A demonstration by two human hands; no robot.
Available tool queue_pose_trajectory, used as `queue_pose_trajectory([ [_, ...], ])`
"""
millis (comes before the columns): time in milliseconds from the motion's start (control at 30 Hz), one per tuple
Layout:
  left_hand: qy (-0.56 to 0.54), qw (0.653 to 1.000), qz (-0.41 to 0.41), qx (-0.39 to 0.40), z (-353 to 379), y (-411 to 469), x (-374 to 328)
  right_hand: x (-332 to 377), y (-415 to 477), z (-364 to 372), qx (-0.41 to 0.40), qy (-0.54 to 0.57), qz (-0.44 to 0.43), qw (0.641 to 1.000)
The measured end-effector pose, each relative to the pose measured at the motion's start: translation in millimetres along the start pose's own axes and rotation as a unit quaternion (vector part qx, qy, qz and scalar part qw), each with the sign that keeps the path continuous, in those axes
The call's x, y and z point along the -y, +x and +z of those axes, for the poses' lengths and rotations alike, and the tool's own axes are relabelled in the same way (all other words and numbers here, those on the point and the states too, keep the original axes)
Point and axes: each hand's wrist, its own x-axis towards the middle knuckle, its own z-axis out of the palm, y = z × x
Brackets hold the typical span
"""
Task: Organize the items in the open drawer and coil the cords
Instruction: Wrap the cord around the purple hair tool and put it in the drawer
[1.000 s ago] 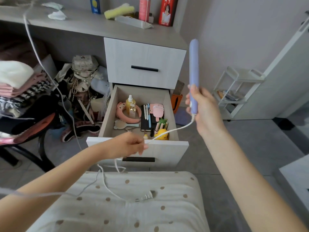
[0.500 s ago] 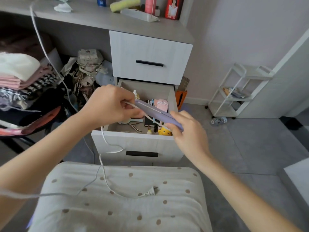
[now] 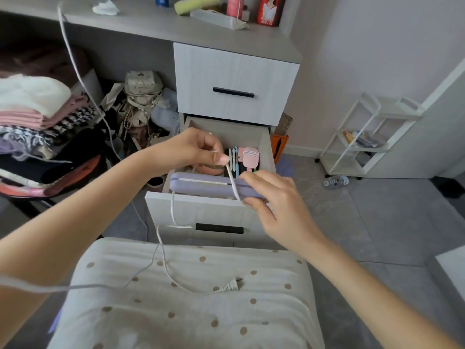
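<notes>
A long lilac hair iron lies level across the front of the open drawer. My right hand grips its right end. My left hand pinches the white cord just above the iron, and the cord crosses over the iron's body. More of that cord hangs down past the drawer front and runs over the dotted cushion to its plug. Inside the drawer I see pens and a pink tool; the rest is hidden by my hands.
A shut upper drawer sits above the open one. Folded clothes and bags crowd the space left of the cabinet. A white rack stands at right, with a small bottle on the floor. Another white cable hangs from the desk top.
The iron went from upright in my right hand to level over the drawer front. My left hand came up from the drawer front and brought the cord over the iron.
</notes>
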Motion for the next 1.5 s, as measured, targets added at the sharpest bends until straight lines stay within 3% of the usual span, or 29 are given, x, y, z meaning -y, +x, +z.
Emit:
queue_pose_trajectory([
  [100,-0.091,0.995,-0.034,0.005,8,10,15,8,3,-5,-0.047,0.045,-0.015,0.998],
  [267,-0.104,0.99,-0.06,-0.07,31,17,36,16,8,-15,-0.097,0.129,0.053,0.985],
  [467,-0.172,0.977,-0.08,-0.094,61,12,22,13,5,-22,-0.078,0.257,0.144,0.952],
  [567,-0.203,0.971,-0.097,-0.083,73,4,26,11,5,-22,-0.081,0.263,0.162,0.948],
  [667,-0.158,0.979,-0.085,-0.102,86,0,21,9,8,-18,-0.102,0.292,0.192,0.931],
  [800,-0.122,0.979,-0.082,-0.138,97,0,15,7,15,-8,-0.136,0.399,0.268,0.866],
  [867,-0.071,0.981,-0.073,-0.164,95,1,15,0,17,-4,-0.143,0.4,0.299,0.855],
  [1033,0.046,0.985,-0.083,-0.141,90,-4,14,-21,13,-2,-0.156,0.352,0.343,0.857],
  [1100,0.17,0.973,-0.102,-0.119,91,-11,13,-31,12,-6,-0.166,0.311,0.343,0.87],
  [1167,0.322,0.935,-0.086,-0.12,94,-21,8,-41,11,-13,-0.17,0.274,0.334,0.886],
  [1233,0.402,0.905,-0.038,-0.137,99,-31,2,-49,10,-17,-0.166,0.237,0.332,0.898],
  [1400,0.429,0.883,0.114,-0.15,110,-42,-13,-65,2,-11,-0.152,0.123,0.329,0.924],
  [1500,0.432,0.865,0.192,-0.171,102,-38,-21,-62,-7,-10,-0.095,0.085,0.289,0.949],
])
